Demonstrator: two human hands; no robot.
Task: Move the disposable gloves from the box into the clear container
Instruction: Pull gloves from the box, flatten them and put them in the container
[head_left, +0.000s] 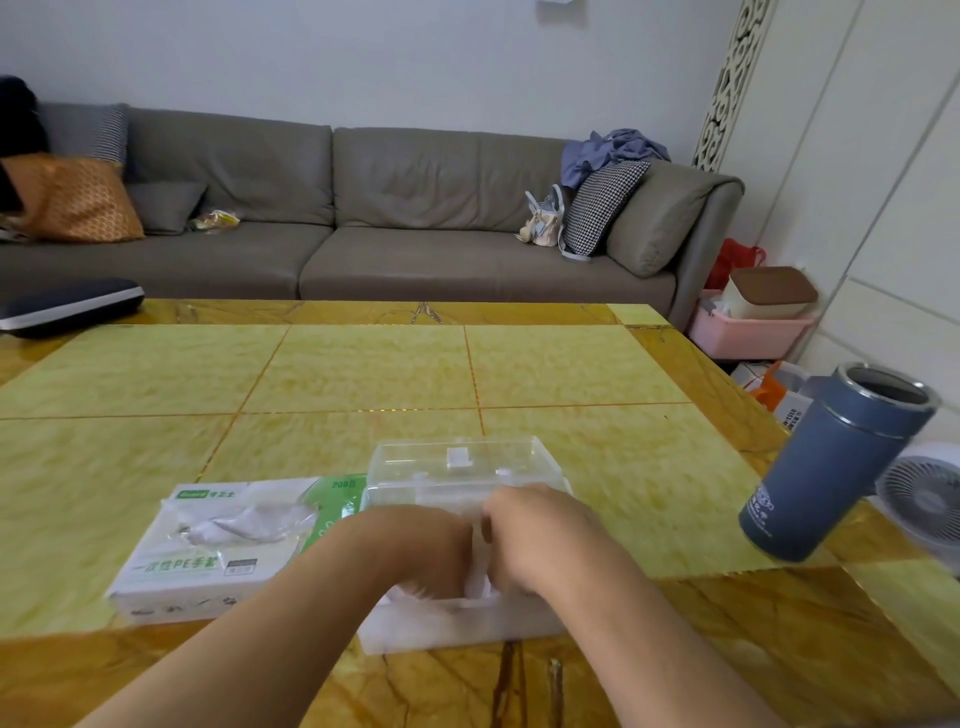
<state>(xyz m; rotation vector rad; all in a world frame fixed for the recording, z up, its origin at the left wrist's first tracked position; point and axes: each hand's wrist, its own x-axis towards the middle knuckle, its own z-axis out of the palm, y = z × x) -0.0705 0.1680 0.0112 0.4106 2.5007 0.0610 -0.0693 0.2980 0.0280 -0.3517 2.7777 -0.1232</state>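
Note:
A white and green glove box (208, 551) lies on the table at the left, with thin clear gloves (244, 519) bulging from its top opening. Right beside it stands the clear container (457, 623), its hinged lid (457, 462) tipped up at the back. My left hand (421, 551) and my right hand (540, 540) are both down inside the container, side by side. White glove material (478, 579) shows between them. The fingers point downward and are hidden, so I cannot tell how they hold it.
A blue steel tumbler (831, 467) stands open-topped near the table's right edge. A white fan (924, 493) sits on the floor beyond it. A dark flat case (67, 306) lies at the far left corner. A grey sofa (363, 218) runs behind the yellow table (363, 384).

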